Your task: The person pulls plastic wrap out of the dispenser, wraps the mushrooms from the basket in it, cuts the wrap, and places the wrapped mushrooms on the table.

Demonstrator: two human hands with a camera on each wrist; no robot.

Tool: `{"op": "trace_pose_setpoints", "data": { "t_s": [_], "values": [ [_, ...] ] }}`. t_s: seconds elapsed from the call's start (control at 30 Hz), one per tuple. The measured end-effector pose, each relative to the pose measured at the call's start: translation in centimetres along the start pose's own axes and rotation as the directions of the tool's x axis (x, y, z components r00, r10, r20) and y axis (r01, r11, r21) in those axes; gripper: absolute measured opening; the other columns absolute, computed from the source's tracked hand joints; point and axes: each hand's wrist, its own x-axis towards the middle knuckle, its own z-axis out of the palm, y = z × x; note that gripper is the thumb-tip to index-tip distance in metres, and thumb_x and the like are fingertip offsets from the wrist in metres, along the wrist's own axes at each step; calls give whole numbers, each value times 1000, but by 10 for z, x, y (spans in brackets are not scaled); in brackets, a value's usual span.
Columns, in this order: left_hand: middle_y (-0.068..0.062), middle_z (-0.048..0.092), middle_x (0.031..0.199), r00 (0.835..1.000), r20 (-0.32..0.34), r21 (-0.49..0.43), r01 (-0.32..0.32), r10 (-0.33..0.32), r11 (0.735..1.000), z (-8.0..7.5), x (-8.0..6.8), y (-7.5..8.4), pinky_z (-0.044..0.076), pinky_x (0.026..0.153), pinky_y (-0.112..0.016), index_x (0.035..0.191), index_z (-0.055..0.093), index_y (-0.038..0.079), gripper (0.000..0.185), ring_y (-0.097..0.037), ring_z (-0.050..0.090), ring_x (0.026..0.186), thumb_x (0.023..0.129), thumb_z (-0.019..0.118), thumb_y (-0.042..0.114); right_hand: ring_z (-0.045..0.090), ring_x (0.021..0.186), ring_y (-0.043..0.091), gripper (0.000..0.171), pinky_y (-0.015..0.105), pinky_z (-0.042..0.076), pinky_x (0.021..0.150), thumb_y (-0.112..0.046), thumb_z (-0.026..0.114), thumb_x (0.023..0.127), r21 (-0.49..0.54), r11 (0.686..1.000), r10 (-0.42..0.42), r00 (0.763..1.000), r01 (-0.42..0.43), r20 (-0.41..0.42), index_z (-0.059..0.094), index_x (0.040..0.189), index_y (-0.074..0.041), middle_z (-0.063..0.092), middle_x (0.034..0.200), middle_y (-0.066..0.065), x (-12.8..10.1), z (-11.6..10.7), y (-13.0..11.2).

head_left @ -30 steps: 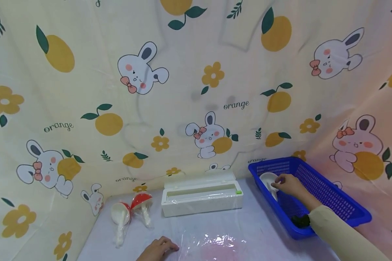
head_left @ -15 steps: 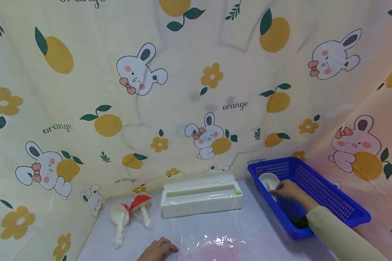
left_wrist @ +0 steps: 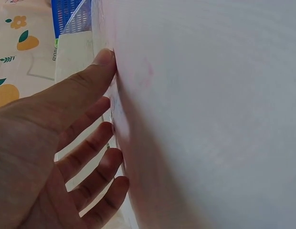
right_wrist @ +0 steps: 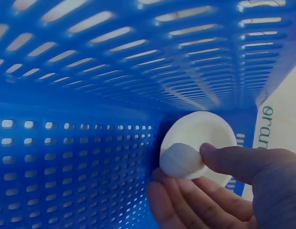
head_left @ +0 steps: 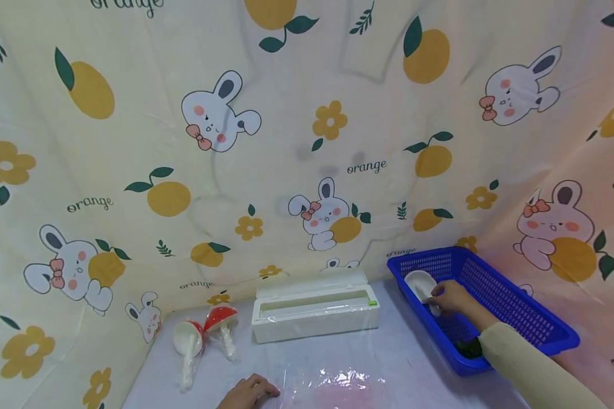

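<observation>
Pinching a white spoon (right_wrist: 195, 145) by its handle, thumb over, fingers curled beneath, the right hand (head_left: 452, 296) sits inside the blue basket (head_left: 517, 318) at its far end. Spoon looks like rigid, light, smooth plastic (likely slippery); the handle near the bowl seems the safest hold. Left hand (head_left: 248, 392) lies flat, fingers relaxed, pressing clear film (head_left: 337, 380) on the table (head_left: 414, 363).

Legible text: "orange", lowercase script, printed repeatedly on the patterned backdrop cloth (head_left: 307, 142), beside the rabbit and fruit motifs. Partial "orang" readable on the cloth (right_wrist: 267, 129) in the right wrist view. No other labels, brands or numbers legible.
</observation>
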Motion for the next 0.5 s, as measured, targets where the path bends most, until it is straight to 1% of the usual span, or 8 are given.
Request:
{"op": "trace_pose_setpoints", "data": {
  "t_s": [0.1, 0.23, 0.33, 0.43, 0.5],
  "values": [
    [10, 59, 113, 1000, 2, 5, 6, -6, 1000, 0, 0, 2, 48, 77, -27, 121, 73, 24, 32, -4, 48, 85, 94, 83, 39, 74, 66, 28, 32, 40, 64, 59, -3, 73, 96, 41, 999, 15, 1000, -14, -18, 62, 114, 21, 67, 92, 31, 1, -3, -1],
    [9, 59, 113, 1000, -1, 14, 22, -22, 1000, -2, -1, 6, 50, 79, -28, 121, 74, 24, 34, -5, 48, 86, 93, 84, 41, 75, 68, 29, 33, 42, 65, 61, 0, 69, 99, 73, 997, 16, 1000, -15, -13, 59, 119, 24, 66, 96, 36, 0, -7, -5],
    [8, 59, 112, 1000, -5, 16, 24, -24, 1000, -2, -2, 7, 50, 80, -29, 121, 74, 24, 34, -5, 48, 86, 93, 84, 41, 76, 67, 30, 35, 43, 65, 63, -1, 69, 100, 82, 997, 17, 1000, -15, -20, 59, 121, 24, 66, 96, 35, -2, -10, -9],
    [8, 59, 112, 1000, -8, 5, 14, -14, 1000, 1, -2, 4, 50, 80, -29, 121, 73, 24, 34, -5, 48, 86, 93, 84, 40, 76, 67, 31, 37, 45, 65, 65, -3, 69, 101, 92, 995, 31, 999, -28, -37, 58, 124, 23, 68, 95, 34, -5, -13, -14],
    [8, 59, 112, 1000, -8, 3, 12, -12, 1000, 1, -2, 4, 50, 81, -29, 121, 73, 24, 34, -5, 48, 87, 93, 84, 40, 77, 68, 31, 38, 46, 65, 66, -4, 69, 101, 110, 994, 20, 999, -15, -49, 58, 126, 23, 69, 95, 32, -7, -16, -17]
  ]
}}
